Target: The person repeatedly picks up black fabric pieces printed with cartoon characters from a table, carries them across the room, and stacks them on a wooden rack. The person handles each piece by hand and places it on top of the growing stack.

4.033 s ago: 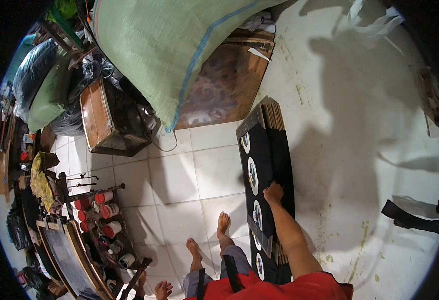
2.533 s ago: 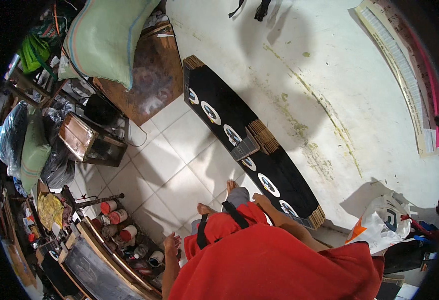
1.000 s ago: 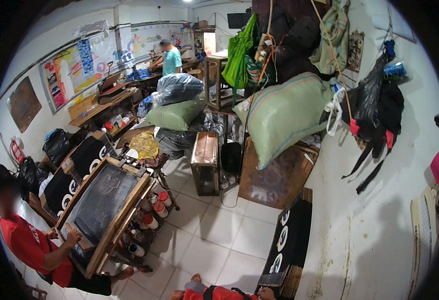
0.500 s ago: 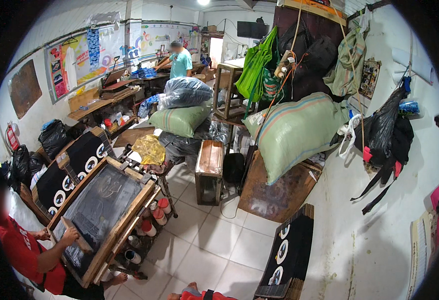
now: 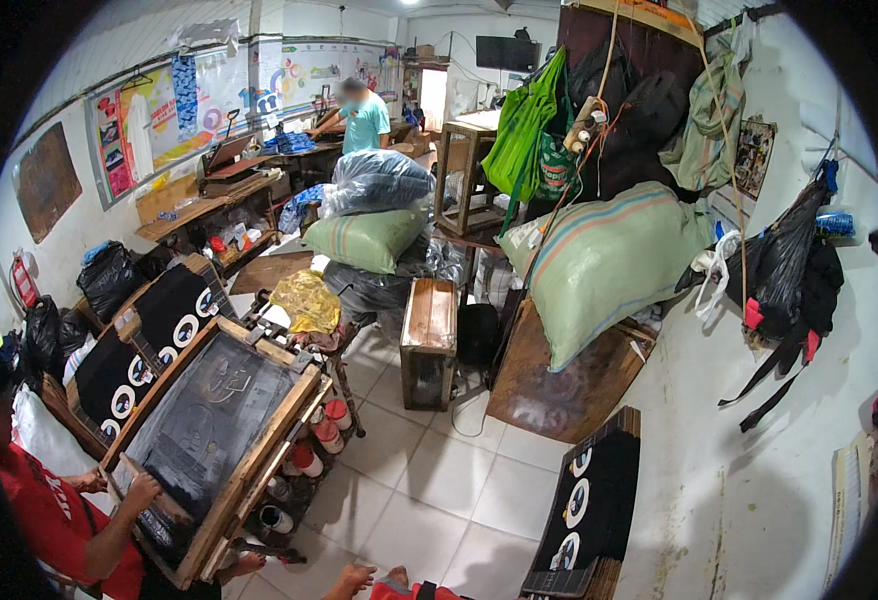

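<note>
A row of colourful posters covers the wall at ten to eleven o'clock. A dark flat screen hangs high at twelve. A large green-and-blue striped sack leans at two o'clock. A green sack lies near centre, with a grey plastic-wrapped bundle on top of it.

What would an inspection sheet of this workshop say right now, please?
Surface: white tiled floor, scuffed.
Job's things: black printed boards lean on the right wall.
Clutter: stuffed sacks, black bags, paint pots beneath the printing frame.
Grippers: wearer's own hands not seen; a co-worker's hand rests on the frame.
Cables: a cord lies by the wooden crate.
Surroundings: wall posters; another person at the far bench.
</note>
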`<state>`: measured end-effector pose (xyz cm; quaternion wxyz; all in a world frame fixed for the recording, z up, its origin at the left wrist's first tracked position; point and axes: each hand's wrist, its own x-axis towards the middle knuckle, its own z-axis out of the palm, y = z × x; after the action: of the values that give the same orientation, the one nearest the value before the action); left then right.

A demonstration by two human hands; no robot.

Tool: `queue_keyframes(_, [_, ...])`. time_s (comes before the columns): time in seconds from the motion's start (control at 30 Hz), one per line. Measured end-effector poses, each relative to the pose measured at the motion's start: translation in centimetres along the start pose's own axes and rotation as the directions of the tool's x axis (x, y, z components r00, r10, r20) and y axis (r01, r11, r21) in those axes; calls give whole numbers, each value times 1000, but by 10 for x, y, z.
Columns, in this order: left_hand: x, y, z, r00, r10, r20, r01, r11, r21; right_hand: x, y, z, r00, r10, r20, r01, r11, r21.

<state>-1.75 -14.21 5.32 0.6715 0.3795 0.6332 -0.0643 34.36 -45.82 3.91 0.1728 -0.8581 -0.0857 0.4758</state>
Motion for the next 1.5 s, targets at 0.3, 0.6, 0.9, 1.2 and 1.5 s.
queue_keyframes(0.3, [33, -72, -4, 899, 399, 179, -375, 490, 787, -32, 7, -12, 916, -342, -208, 228, 872, -433])
queue_keyframes(0.6, [5, -76, 20, 750, 598, 284, -539, 302, 787, -33, -6, -40, 997, -60, -54, 63, 996, 62])
queue_keyframes(0.9, [-3, -80, 38, 772, 603, 199, -522, 425, 739, -34, -4, -53, 996, -27, -79, 40, 984, 173])
queue_keyframes(1.2, [-23, -81, 49, 967, 248, -61, -214, 916, 339, -29, 6, -50, 999, -20, -29, 25, 983, 181])
queue_keyframes(1.5, [-62, -55, 57, 966, 201, -163, -189, 978, 89, -40, 6, -48, 926, -375, -39, 357, 905, -232])
